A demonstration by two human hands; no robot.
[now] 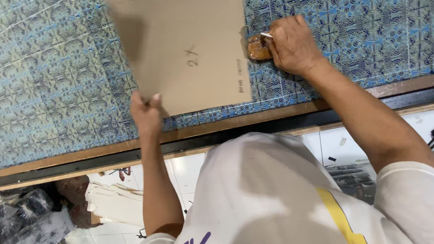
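The right hand [292, 45], clenched on a brown stamp [258, 47], sat at three o'clock of the cardboard sheet [183, 47], which the left hand [146, 115] pinched at its near edge.

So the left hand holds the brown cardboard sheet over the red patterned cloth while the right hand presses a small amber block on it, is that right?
Not quite: the cloth is blue, not red, as the head view shows. The rest holds: the left hand grips the cardboard sheet by its lower corner, and the right hand presses a small amber block on the cloth.
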